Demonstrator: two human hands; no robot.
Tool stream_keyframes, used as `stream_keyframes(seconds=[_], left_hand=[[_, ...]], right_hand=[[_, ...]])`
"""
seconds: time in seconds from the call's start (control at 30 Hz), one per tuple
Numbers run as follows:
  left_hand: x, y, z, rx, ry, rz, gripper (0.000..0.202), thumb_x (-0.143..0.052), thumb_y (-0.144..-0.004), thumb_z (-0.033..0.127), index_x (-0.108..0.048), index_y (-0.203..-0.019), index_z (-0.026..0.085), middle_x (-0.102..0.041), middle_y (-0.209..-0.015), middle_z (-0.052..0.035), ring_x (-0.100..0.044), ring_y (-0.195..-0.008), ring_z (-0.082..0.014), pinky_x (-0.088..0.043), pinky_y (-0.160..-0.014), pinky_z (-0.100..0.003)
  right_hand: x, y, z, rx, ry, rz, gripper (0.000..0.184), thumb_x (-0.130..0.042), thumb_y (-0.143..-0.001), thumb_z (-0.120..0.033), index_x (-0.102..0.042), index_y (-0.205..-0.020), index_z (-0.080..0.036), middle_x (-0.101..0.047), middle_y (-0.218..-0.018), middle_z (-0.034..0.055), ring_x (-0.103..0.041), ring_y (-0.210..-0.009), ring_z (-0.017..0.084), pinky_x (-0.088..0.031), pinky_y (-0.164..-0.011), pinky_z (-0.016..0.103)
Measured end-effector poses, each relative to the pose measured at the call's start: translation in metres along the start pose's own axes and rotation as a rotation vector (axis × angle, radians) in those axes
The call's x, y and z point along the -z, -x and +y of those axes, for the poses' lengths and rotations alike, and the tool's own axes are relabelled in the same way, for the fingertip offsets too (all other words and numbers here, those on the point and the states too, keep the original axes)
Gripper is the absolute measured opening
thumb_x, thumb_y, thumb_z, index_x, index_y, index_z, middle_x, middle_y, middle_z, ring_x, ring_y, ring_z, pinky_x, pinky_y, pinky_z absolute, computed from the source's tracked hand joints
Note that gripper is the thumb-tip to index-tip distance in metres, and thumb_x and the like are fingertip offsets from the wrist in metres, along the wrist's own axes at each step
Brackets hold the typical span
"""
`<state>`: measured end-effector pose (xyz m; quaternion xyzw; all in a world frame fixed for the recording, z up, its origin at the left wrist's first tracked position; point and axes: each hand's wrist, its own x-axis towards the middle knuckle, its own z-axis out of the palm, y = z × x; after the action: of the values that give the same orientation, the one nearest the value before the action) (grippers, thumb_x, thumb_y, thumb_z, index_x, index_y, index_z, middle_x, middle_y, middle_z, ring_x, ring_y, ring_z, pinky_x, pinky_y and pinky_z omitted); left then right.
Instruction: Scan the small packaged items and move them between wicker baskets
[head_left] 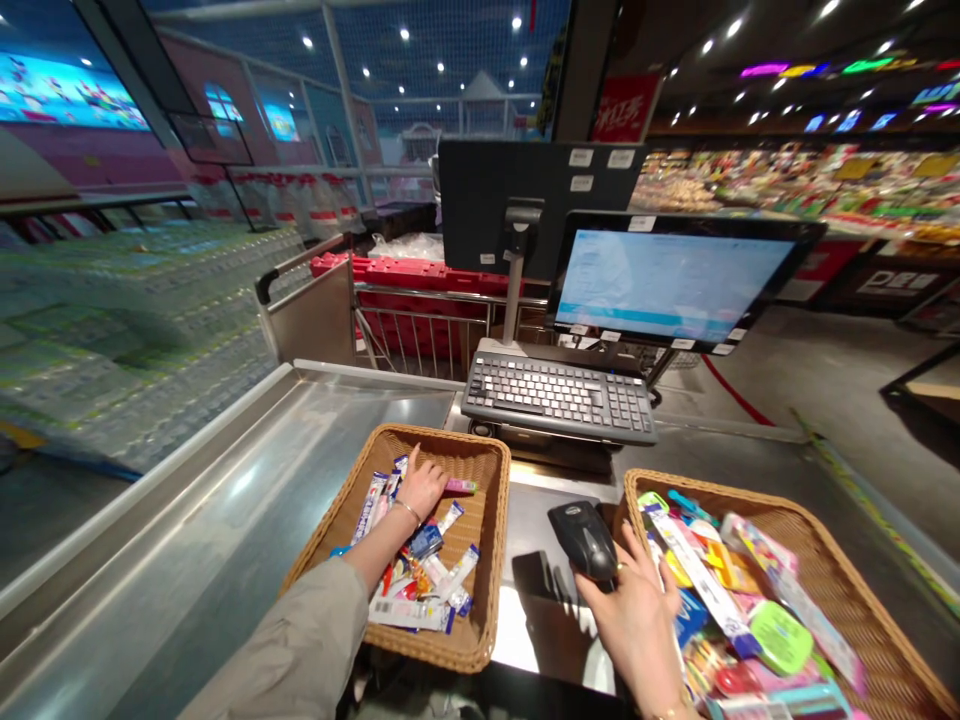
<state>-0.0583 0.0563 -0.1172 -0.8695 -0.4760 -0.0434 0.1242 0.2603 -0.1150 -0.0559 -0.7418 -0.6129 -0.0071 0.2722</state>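
My left hand (422, 487) reaches down into the left wicker basket (495, 560), its index finger stretched forward and the others curled. A slim pink packet with a green end (461, 486) sticks out from under its fingers, apparently in their grasp. Around it lie small stick-shaped packets (371, 503) and other wrapped sweets. My right hand (637, 600), fingers apart and seemingly holding nothing, is between the black barcode scanner (583, 540) and the right wicker basket (832, 540). That basket is heaped with colourful packs, among them a long white one (701, 575) and a green container (781, 637).
Behind the baskets are a keyboard (559, 395) and a lit monitor (667, 285), with a second dark screen (525, 200) seen from its back. The steel counter (300, 450) has a raised left edge. A metal trolley (420, 320) stands beyond it.
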Motion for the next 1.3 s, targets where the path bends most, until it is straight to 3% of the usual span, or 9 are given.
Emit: stream_keyframes(seconds=[0.2, 0.47, 0.6, 0.77, 1.07, 1.3], left_hand=[[0.028, 0.009, 0.001, 0.014, -0.016, 0.064, 0.027, -0.046, -0.093, 0.013, -0.067, -0.103, 0.027, -0.07, -0.096, -0.0021, -0.058, -0.107, -0.0215, -0.003, -0.121, -0.061], [0.053, 0.021, 0.008, 0.092, -0.034, 0.24, 0.028, -0.047, -0.096, 0.017, -0.066, -0.112, 0.029, -0.074, -0.112, -0.0015, -0.058, -0.119, -0.0247, 0.007, -0.12, -0.063], [0.066, 0.021, 0.016, 0.11, -0.027, 0.373, 0.029, -0.046, -0.097, 0.018, -0.067, -0.113, 0.03, -0.072, -0.12, -0.0005, -0.057, -0.124, -0.0255, 0.006, -0.118, -0.064], [0.082, 0.018, 0.031, 0.112, -0.037, 0.451, 0.028, -0.047, -0.097, 0.02, -0.068, -0.113, 0.03, -0.067, -0.129, -0.0012, -0.053, -0.131, -0.0276, 0.004, -0.117, -0.065], [0.096, 0.01, 0.055, 0.127, -0.016, 0.575, 0.024, -0.049, -0.097, 0.021, -0.07, -0.108, 0.029, -0.068, -0.127, -0.0016, -0.054, -0.13, -0.0261, 0.005, -0.118, -0.063], [0.101, 0.002, 0.079, 0.125, 0.019, 0.587, 0.024, -0.05, -0.096, 0.022, -0.07, -0.108, 0.028, -0.065, -0.132, -0.003, -0.051, -0.133, -0.0278, 0.003, -0.118, -0.065]], right_hand=[[0.007, 0.003, -0.005, 0.04, 0.001, 0.009, 0.032, -0.055, -0.08, -0.044, -0.074, -0.095, -0.022, -0.07, -0.118, 0.0096, -0.047, -0.132, 0.032, -0.021, -0.112, 0.055], [0.02, 0.005, -0.014, 0.05, -0.018, -0.03, 0.028, -0.056, -0.079, -0.039, -0.074, -0.095, -0.024, -0.07, -0.12, 0.0067, -0.045, -0.135, 0.032, -0.021, -0.113, 0.055], [0.024, 0.006, -0.017, 0.04, -0.042, -0.047, 0.026, -0.057, -0.078, -0.038, -0.074, -0.093, -0.026, -0.07, -0.12, 0.0048, -0.045, -0.135, 0.032, -0.019, -0.113, 0.057], [0.028, 0.008, -0.019, 0.029, -0.064, -0.044, 0.025, -0.058, -0.077, -0.037, -0.074, -0.093, -0.028, -0.07, -0.121, 0.0033, -0.044, -0.136, 0.032, -0.018, -0.113, 0.057], [0.036, 0.015, -0.018, 0.003, -0.061, -0.034, 0.03, -0.058, -0.079, -0.035, -0.072, -0.105, -0.027, -0.066, -0.128, 0.0042, -0.04, -0.139, 0.032, -0.02, -0.113, 0.058], [0.042, 0.018, -0.022, -0.009, -0.051, -0.007, 0.03, -0.059, -0.079, -0.033, -0.072, -0.105, -0.026, -0.066, -0.128, 0.0051, -0.04, -0.139, 0.031, -0.022, -0.112, 0.056]])
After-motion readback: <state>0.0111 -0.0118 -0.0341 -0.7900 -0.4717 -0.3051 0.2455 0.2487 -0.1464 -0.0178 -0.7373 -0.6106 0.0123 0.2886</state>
